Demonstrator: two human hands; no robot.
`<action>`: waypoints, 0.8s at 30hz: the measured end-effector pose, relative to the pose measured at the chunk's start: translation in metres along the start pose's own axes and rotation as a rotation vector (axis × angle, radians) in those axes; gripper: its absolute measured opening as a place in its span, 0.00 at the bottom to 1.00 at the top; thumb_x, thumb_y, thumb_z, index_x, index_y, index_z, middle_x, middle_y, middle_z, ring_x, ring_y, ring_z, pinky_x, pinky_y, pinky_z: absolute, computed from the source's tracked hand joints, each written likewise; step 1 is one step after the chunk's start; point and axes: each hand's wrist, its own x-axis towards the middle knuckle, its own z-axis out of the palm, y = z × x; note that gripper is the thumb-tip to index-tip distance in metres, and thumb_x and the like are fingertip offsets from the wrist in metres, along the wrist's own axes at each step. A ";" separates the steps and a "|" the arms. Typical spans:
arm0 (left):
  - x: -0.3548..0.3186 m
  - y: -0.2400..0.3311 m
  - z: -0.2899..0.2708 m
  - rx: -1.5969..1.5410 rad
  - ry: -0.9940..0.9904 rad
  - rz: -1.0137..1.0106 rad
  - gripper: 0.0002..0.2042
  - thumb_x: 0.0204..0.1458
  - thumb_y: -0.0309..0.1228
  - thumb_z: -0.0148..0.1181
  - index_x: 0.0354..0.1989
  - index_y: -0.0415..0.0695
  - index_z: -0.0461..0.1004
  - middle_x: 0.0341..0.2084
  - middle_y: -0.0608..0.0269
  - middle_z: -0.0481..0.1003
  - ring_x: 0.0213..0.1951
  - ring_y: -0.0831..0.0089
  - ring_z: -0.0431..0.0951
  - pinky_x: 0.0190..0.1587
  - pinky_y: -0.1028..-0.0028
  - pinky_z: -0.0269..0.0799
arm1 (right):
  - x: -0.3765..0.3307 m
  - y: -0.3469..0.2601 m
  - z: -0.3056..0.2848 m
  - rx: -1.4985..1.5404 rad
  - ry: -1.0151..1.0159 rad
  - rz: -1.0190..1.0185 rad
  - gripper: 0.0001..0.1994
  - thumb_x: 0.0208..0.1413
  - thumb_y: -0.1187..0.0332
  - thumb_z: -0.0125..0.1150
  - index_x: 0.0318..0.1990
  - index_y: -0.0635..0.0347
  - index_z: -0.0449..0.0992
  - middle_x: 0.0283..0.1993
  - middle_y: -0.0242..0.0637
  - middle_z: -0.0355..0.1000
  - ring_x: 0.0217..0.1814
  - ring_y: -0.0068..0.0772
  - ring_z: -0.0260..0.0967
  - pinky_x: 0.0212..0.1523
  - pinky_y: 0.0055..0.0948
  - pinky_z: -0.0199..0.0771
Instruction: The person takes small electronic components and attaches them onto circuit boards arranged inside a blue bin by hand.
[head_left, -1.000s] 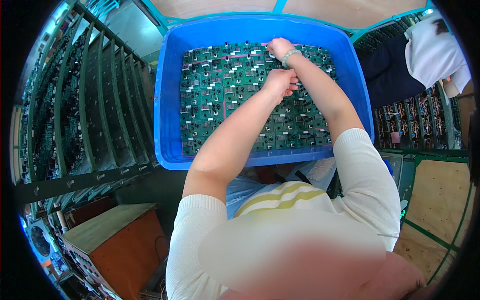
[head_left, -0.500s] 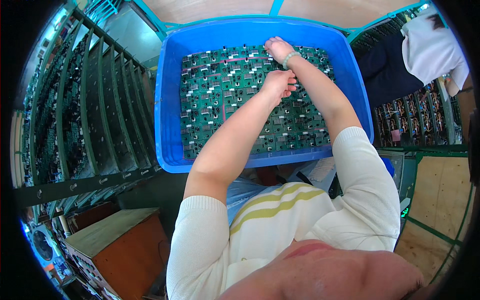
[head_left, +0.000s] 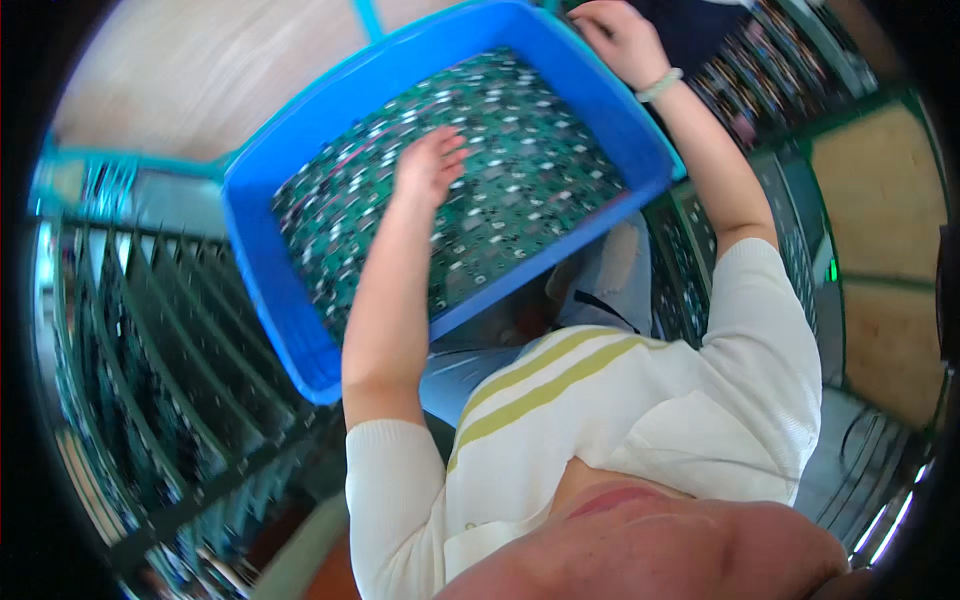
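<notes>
Counted one blue bin [head_left: 265, 255] with boards [head_left: 510, 160] inside, too blurred to number. Saw left grip [head_left: 432, 165] half-open over boards, visibly bare; right grip [head_left: 622, 42] bent beside bin's right rim, cannot tell if holding anything.

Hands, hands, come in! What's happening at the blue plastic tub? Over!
Bare left hand over green printed circuit boards, grip unclear. Bare right hand near far right corner of rectangular blue plastic tub, contact unclear. Left forearm hides some boards.

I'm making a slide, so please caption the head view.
A left hand over green circuit boards in a blue bin, the right hand out past its right side.
</notes>
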 end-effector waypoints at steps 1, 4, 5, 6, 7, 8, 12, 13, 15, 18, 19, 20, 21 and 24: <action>0.008 -0.004 -0.012 -0.016 0.006 0.019 0.12 0.48 0.35 0.46 0.38 0.43 0.67 0.33 0.61 0.70 0.30 0.70 0.70 0.30 0.72 0.65 | -0.007 -0.009 -0.030 0.229 0.247 -0.030 0.04 0.41 0.76 0.52 0.27 0.62 0.71 0.26 0.39 0.67 0.33 0.37 0.64 0.35 0.29 0.65; 0.000 0.002 -0.024 0.017 0.068 0.011 0.14 0.49 0.35 0.45 0.42 0.44 0.66 0.39 0.62 0.68 0.37 0.70 0.68 0.36 0.72 0.65 | -0.111 0.021 -0.149 -0.605 0.026 0.572 0.09 0.44 0.68 0.52 0.33 0.60 0.71 0.35 0.40 0.69 0.38 0.38 0.66 0.39 0.30 0.66; 0.003 0.002 -0.033 -0.007 0.047 0.005 0.14 0.49 0.35 0.45 0.43 0.43 0.65 0.41 0.61 0.67 0.37 0.70 0.68 0.35 0.73 0.65 | -0.153 0.027 -0.185 -0.757 -0.073 0.671 0.11 0.44 0.65 0.52 0.34 0.61 0.71 0.35 0.43 0.69 0.38 0.41 0.66 0.39 0.31 0.66; 0.006 0.002 -0.029 -0.020 0.047 -0.003 0.14 0.49 0.36 0.45 0.43 0.43 0.65 0.39 0.62 0.68 0.36 0.71 0.68 0.34 0.75 0.65 | -0.202 0.026 -0.219 -0.883 -0.172 0.862 0.12 0.43 0.64 0.52 0.34 0.60 0.71 0.36 0.45 0.68 0.40 0.43 0.65 0.40 0.33 0.65; 0.008 0.002 -0.030 -0.058 0.008 -0.014 0.14 0.50 0.36 0.45 0.42 0.41 0.65 0.37 0.62 0.68 0.34 0.72 0.68 0.32 0.76 0.65 | -0.250 0.022 -0.244 -0.937 -0.242 1.194 0.14 0.43 0.63 0.53 0.36 0.60 0.71 0.38 0.46 0.68 0.42 0.44 0.64 0.43 0.34 0.64; 0.008 0.002 -0.024 -0.064 0.012 -0.012 0.14 0.49 0.36 0.46 0.41 0.41 0.65 0.35 0.63 0.68 0.32 0.72 0.67 0.30 0.76 0.65 | -0.298 0.014 -0.267 -0.972 -0.337 1.274 0.15 0.42 0.63 0.53 0.37 0.61 0.71 0.40 0.45 0.67 0.43 0.43 0.64 0.45 0.33 0.63; 0.009 -0.003 -0.033 -0.087 0.025 -0.026 0.13 0.50 0.35 0.46 0.40 0.41 0.66 0.34 0.63 0.68 0.31 0.73 0.68 0.31 0.76 0.65 | -0.369 -0.026 -0.275 -0.696 -0.423 1.566 0.18 0.42 0.61 0.55 0.41 0.61 0.69 0.43 0.43 0.66 0.46 0.41 0.63 0.48 0.32 0.61; 0.008 -0.004 -0.036 -0.119 0.050 -0.026 0.12 0.50 0.34 0.46 0.39 0.41 0.66 0.34 0.63 0.69 0.30 0.73 0.69 0.30 0.75 0.65 | -0.378 -0.025 -0.272 -0.628 -0.455 1.587 0.20 0.42 0.61 0.55 0.43 0.61 0.67 0.45 0.43 0.65 0.47 0.41 0.62 0.48 0.32 0.60; 0.006 -0.006 -0.036 -0.098 0.066 -0.034 0.12 0.50 0.34 0.46 0.39 0.41 0.66 0.32 0.63 0.69 0.29 0.72 0.69 0.29 0.75 0.66 | -0.401 -0.011 -0.262 -0.636 -0.424 1.662 0.22 0.43 0.60 0.55 0.47 0.58 0.64 0.49 0.42 0.61 0.49 0.44 0.59 0.50 0.33 0.59; 0.004 -0.007 -0.039 -0.103 0.096 -0.038 0.11 0.49 0.33 0.46 0.38 0.42 0.67 0.30 0.64 0.70 0.27 0.72 0.70 0.27 0.74 0.66 | -0.407 0.009 -0.239 -0.697 -0.460 1.691 0.26 0.43 0.58 0.54 0.52 0.51 0.57 0.56 0.40 0.53 0.53 0.48 0.53 0.52 0.38 0.55; 0.002 -0.007 -0.042 -0.120 0.097 -0.043 0.10 0.49 0.33 0.46 0.37 0.42 0.67 0.28 0.64 0.71 0.27 0.72 0.70 0.26 0.74 0.66 | -0.401 0.014 -0.231 -0.758 -0.519 1.654 0.28 0.43 0.56 0.54 0.54 0.46 0.54 0.59 0.39 0.47 0.56 0.50 0.50 0.53 0.41 0.53; -0.001 -0.004 -0.042 -0.108 0.088 -0.036 0.09 0.49 0.32 0.46 0.36 0.42 0.67 0.27 0.65 0.71 0.26 0.72 0.70 0.25 0.75 0.65 | -0.393 0.022 -0.224 -0.744 -0.561 1.650 0.27 0.45 0.55 0.52 0.55 0.41 0.53 0.61 0.37 0.42 0.58 0.50 0.45 0.53 0.47 0.51; -0.003 -0.004 -0.041 -0.106 0.107 -0.022 0.09 0.49 0.32 0.46 0.36 0.42 0.67 0.27 0.65 0.71 0.26 0.72 0.70 0.25 0.75 0.65 | -0.389 0.026 -0.221 -0.722 -0.564 1.638 0.27 0.45 0.55 0.52 0.55 0.41 0.53 0.61 0.37 0.42 0.58 0.50 0.45 0.53 0.47 0.51; -0.005 -0.005 -0.032 -0.087 0.165 -0.016 0.09 0.49 0.31 0.44 0.36 0.42 0.67 0.26 0.64 0.70 0.25 0.72 0.70 0.24 0.76 0.64 | -0.380 0.034 -0.216 -0.781 -0.639 1.617 0.23 0.48 0.54 0.46 0.53 0.44 0.55 0.58 0.36 0.46 0.59 0.45 0.44 0.52 0.48 0.51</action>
